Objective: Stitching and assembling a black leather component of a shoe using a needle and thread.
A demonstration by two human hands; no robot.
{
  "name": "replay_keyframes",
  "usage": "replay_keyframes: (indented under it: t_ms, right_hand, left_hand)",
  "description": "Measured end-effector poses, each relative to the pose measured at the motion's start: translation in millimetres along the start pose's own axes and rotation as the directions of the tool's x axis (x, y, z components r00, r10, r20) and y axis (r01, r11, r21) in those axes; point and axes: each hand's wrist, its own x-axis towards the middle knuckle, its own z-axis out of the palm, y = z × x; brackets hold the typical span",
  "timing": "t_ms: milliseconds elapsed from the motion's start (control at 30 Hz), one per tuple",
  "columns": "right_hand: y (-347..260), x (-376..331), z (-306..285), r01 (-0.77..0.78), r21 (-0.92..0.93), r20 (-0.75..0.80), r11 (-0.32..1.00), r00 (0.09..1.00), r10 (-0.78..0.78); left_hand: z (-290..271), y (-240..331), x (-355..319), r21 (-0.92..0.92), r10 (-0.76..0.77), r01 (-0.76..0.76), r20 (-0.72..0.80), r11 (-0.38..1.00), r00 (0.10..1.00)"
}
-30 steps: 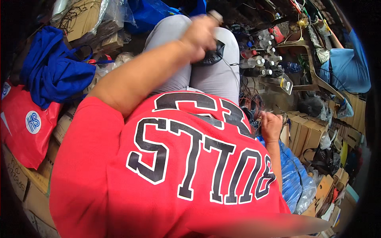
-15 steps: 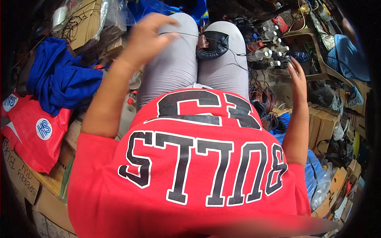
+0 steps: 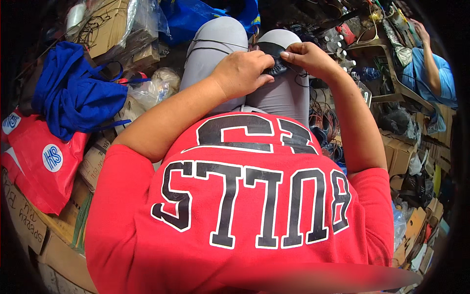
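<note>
A black leather shoe upper with a puckered edge lies across my right thigh, partly covered by my fingers. My left hand is closed at its left side, fingers curled against the leather. From the right, my right hand pinches at its upper edge with thumb and forefinger; whether a needle or thread end is in that pinch is too small to tell. A dark thread runs over my left knee, and a loop of it hangs beside my right hand.
On the left are a blue cloth and a red bag on cardboard boxes. Several plastic bottles stand beyond my right knee. A wooden chair frame is at the right, near another person's arm and blue shirt.
Both hands have come inward to the black shoe upper, the left from above my left knee, the right from beside the bottles. The thread now lies across my left knee. Another person's arm has appeared.
</note>
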Motion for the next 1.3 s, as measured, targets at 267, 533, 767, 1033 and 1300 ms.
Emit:
replay_keyframes:
  t_ms: [267,533,767,1033,1300]
  right_hand:
    - [10,-5,15,0.056,0.454,0.001,0.889,0.998,-0.063]
    - [40,-28,7,0.193,0.444,-0.318,0.875,0.947,-0.047]
    - [174,-126,-46,-0.63,-0.056,-0.524,0.775,0.679,0.514]
    - [116,-120,-37,-0.452,-0.342,-0.634,0.824,0.758,0.153]
    - [11,-39,22,0.173,0.12,-0.175,0.978,0.973,-0.15]
  left_hand:
    - [4,1,4,-0.09,-0.049,0.049,0.011,0.995,0.999]
    - [-1,3,1,-0.078,-0.051,0.052,0.014,0.996,0.999]
    - [-20,-15,12,-0.145,-0.05,0.027,-0.16,0.989,0.986]
    - [-33,-20,21,-0.004,-0.04,0.041,0.095,0.999,0.995]
    - [-42,-27,11,0.063,-0.026,0.026,0.0,0.998,1.0]
